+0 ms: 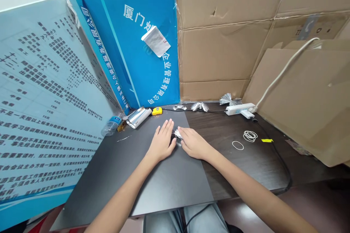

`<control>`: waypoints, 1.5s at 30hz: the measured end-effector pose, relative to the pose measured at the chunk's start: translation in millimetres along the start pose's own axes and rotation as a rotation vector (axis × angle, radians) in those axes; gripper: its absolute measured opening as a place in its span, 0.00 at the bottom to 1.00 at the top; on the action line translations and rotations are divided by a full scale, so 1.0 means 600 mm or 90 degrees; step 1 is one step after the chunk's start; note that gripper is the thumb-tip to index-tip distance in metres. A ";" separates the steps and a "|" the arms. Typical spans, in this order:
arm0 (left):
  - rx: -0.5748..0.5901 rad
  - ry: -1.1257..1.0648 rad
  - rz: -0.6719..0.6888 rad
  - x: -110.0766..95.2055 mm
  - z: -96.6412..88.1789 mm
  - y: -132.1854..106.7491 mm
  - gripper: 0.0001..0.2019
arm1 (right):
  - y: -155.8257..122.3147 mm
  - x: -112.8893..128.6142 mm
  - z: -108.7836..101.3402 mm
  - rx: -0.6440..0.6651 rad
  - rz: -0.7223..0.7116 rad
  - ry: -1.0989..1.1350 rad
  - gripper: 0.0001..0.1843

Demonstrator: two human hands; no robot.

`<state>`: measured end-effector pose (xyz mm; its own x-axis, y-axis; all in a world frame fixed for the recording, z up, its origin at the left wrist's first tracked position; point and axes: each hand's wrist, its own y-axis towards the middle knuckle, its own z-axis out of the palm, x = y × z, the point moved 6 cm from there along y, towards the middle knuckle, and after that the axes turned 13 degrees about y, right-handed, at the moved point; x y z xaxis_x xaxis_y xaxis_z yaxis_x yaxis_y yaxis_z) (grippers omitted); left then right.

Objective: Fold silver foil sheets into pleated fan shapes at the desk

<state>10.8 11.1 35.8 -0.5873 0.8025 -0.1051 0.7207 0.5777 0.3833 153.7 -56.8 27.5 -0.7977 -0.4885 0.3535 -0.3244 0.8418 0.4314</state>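
Observation:
My left hand (161,142) and my right hand (194,143) lie close together on a dark grey mat (136,178). A small piece of folded silver foil (178,134) sits between them, with the fingertips of my right hand on it. My left thumb is right beside the foil, but I cannot tell whether it grips it. A roll of silver foil (138,117) lies at the far edge of the mat, beyond my left hand. Two fanned foil pieces (199,106) stand further back.
A dark wood desk (232,167) holds a white power strip (240,109), thin white rings (250,136), a yellow tape measure (156,111) and a water bottle (112,125). Printed blue boards (142,54) lean at the left. Cardboard sheets (221,51) stand behind and right.

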 end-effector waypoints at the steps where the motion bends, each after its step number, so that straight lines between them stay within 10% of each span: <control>1: 0.017 0.024 0.014 -0.005 0.002 0.000 0.35 | -0.001 0.001 0.002 0.001 0.002 -0.013 0.32; 7: 0.038 -0.060 -0.026 0.010 0.018 -0.002 0.34 | -0.001 0.007 0.001 -0.012 0.000 -0.001 0.34; 13: -0.080 -0.514 -0.369 0.086 0.032 0.004 0.29 | 0.003 0.019 -0.017 -0.023 -0.008 0.063 0.27; 17: -0.057 -0.673 -0.425 0.084 0.055 0.017 0.27 | 0.002 0.026 -0.013 -0.015 0.006 0.079 0.24; 25: 0.001 -0.619 -0.375 0.058 0.060 0.018 0.24 | 0.003 0.007 0.001 -0.020 0.050 0.067 0.21; 33: 0.108 -0.438 -0.145 0.053 0.030 0.003 0.33 | 0.001 -0.017 -0.008 -0.054 0.146 0.246 0.16; 45: 0.129 -0.341 -0.061 0.048 0.036 -0.007 0.33 | -0.002 -0.018 -0.013 0.016 0.143 0.261 0.36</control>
<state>-1.4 35.1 11.0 -0.4236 0.6779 -0.6008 0.7602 0.6267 0.1712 166.6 -54.5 29.7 -0.5844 -0.3398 0.7369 -0.1834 0.9399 0.2880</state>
